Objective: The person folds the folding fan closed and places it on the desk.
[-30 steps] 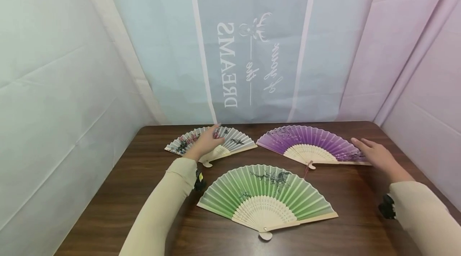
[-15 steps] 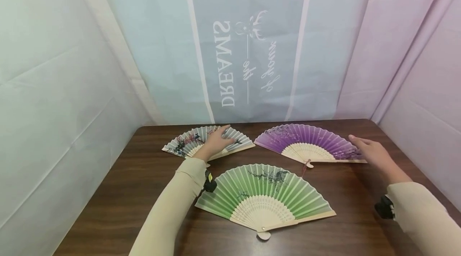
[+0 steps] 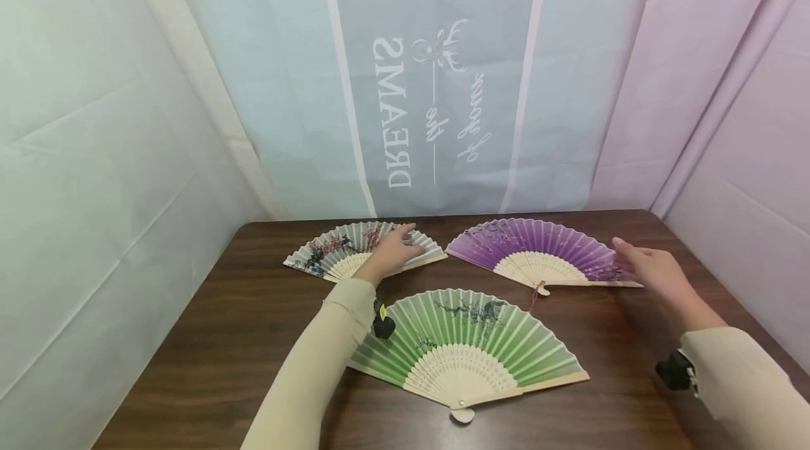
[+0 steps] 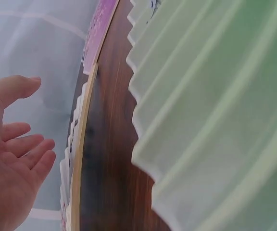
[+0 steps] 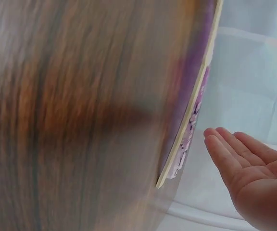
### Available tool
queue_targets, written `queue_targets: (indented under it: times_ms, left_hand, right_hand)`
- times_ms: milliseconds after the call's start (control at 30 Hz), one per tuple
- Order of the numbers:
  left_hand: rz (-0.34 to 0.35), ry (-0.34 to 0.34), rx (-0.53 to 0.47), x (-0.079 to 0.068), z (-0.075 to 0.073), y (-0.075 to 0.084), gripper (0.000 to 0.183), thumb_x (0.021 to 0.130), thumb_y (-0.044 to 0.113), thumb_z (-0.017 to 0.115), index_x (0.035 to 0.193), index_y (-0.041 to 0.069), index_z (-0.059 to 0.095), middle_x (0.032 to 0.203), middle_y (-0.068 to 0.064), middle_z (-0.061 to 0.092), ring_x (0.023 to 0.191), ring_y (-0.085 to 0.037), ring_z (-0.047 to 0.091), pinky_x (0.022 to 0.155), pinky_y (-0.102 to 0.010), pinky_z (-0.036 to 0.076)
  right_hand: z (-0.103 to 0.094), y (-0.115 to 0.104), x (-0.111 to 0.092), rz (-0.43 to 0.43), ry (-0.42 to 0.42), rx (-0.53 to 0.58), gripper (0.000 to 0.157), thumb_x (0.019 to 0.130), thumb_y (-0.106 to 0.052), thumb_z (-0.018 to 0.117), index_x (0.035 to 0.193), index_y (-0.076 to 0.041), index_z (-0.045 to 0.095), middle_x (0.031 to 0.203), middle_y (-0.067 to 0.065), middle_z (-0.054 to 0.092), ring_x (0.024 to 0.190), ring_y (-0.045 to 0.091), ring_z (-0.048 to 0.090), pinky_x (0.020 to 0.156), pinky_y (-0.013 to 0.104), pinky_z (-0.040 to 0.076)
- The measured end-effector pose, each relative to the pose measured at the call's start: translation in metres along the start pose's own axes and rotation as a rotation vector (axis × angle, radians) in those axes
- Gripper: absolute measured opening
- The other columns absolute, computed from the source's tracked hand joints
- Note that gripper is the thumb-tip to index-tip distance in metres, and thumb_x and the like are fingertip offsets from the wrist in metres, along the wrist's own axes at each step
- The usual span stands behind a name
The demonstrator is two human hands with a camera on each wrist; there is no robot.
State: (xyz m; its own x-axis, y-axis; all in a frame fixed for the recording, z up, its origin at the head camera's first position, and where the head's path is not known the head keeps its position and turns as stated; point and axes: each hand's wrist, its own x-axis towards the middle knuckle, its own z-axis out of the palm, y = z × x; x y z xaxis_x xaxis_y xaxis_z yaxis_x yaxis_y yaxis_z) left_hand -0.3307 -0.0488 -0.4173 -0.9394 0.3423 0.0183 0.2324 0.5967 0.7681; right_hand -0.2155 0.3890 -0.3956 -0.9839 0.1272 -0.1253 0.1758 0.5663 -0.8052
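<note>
Your left hand (image 3: 394, 253), fingers loosely bent and holding nothing, hovers above the right part of the white fan (image 3: 329, 246) at the back left of the table (image 3: 228, 323); your right hand (image 3: 654, 271), fingers extended and equally empty, hangs at the right end of the purple fan (image 3: 525, 239), back right. The green fan (image 3: 487, 327) lies nearest you. You would likely do best to guide each fan by its end rib (image 4: 80, 168), touch light, pleats unpressed, left wrist camera (image 3: 384, 327) clear of the green one. From your head, hands overlap fans; your wrist views reveal backdrop (image 5: 244, 86) between fingertips and edges. Only the head view shows the green fan's handle (image 3: 463, 415).
</note>
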Motion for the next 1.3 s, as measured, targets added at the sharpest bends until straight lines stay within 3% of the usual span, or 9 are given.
queue_targets:
  times_ms: [67,133,267,400,500,767,1033,1200,1300]
  left_hand:
    - [-0.003,-0.002,-0.023,0.002,0.003,0.000,0.067,0.087,0.028,0.064,0.143,0.007,0.034,0.144,-0.016,0.040,0.127,-0.030,0.045,0.105,-0.043,0.041]
    - [-0.008,0.003,-0.027,0.005,0.006,0.000,0.067,0.086,0.028,0.065,0.142,0.005,0.035,0.141,-0.016,0.043,0.126,-0.030,0.046,0.105,-0.043,0.042]
    - [-0.005,0.005,-0.054,0.008,0.013,0.001,0.066,0.085,0.026,0.066,0.140,0.002,0.037,0.138,-0.016,0.047,0.124,-0.029,0.048,0.106,-0.040,0.040]
    - [0.004,-0.027,-0.119,0.010,0.020,0.004,0.066,0.086,0.023,0.065,0.140,-0.001,0.035,0.142,-0.016,0.043,0.127,-0.029,0.045,0.108,-0.039,0.039]
    - [0.008,-0.037,-0.152,0.010,0.024,0.007,0.064,0.087,0.021,0.065,0.139,-0.003,0.036,0.140,-0.018,0.043,0.127,-0.031,0.044,0.108,-0.041,0.039]
    - [-0.018,-0.052,-0.155,0.012,0.033,0.008,0.065,0.084,0.023,0.067,0.138,0.000,0.039,0.138,-0.016,0.047,0.125,-0.028,0.046,0.107,-0.039,0.039]
    - [-0.021,-0.068,-0.151,0.015,0.041,0.012,0.061,0.085,0.023,0.066,0.137,0.002,0.042,0.134,-0.014,0.051,0.122,-0.027,0.049,0.104,-0.039,0.042]
    - [-0.016,-0.076,-0.171,0.017,0.044,0.015,0.061,0.084,0.021,0.067,0.136,0.000,0.043,0.134,-0.014,0.051,0.121,-0.027,0.050,0.104,-0.039,0.043]
    - [-0.022,-0.080,-0.178,0.020,0.047,0.014,0.061,0.084,0.021,0.067,0.136,0.000,0.042,0.135,-0.014,0.051,0.122,-0.027,0.049,0.104,-0.037,0.043]
  right_hand:
    - [0.000,-0.001,0.000,-0.013,0.008,0.048,0.084,0.093,-0.058,0.034,0.135,0.015,0.033,0.127,0.030,0.049,0.092,0.008,0.066,0.084,0.034,0.056]
    - [0.000,-0.002,0.000,-0.018,0.007,0.087,0.084,0.093,-0.057,0.036,0.133,0.016,0.035,0.119,0.025,0.058,0.083,-0.006,0.062,0.074,0.020,0.057]
    - [-0.001,0.000,-0.002,0.004,-0.026,0.136,0.085,0.092,-0.059,0.035,0.132,0.016,0.037,0.101,0.001,0.070,0.081,-0.003,0.065,0.069,0.014,0.056]
    - [-0.001,0.004,-0.005,0.004,-0.080,0.202,0.086,0.094,-0.057,0.034,0.131,0.020,0.032,0.090,-0.009,0.071,0.082,0.003,0.067,0.071,0.019,0.057]
    - [-0.001,0.005,-0.005,-0.009,-0.125,0.283,0.084,0.095,-0.052,0.036,0.131,0.024,0.027,0.089,-0.010,0.070,0.083,0.007,0.068,0.075,0.024,0.058]
    - [0.002,0.005,-0.006,0.051,-0.294,0.471,0.077,0.099,-0.043,0.032,0.126,0.028,0.027,0.092,0.006,0.071,0.087,0.016,0.069,0.081,0.031,0.058]
    - [0.005,0.011,-0.009,0.110,-0.451,0.485,0.079,0.099,-0.048,0.026,0.126,0.025,0.032,0.100,0.012,0.069,0.093,0.019,0.067,0.087,0.033,0.056]
    - [0.009,0.014,-0.009,0.180,-0.607,0.663,0.059,0.101,-0.041,0.024,0.115,0.010,0.051,0.103,0.015,0.068,0.097,0.022,0.066,0.091,0.033,0.054]
    - [0.014,0.016,-0.009,0.231,-0.641,0.758,0.050,0.102,-0.038,0.026,0.108,0.003,0.054,0.103,0.015,0.067,0.098,0.022,0.065,0.092,0.032,0.053]
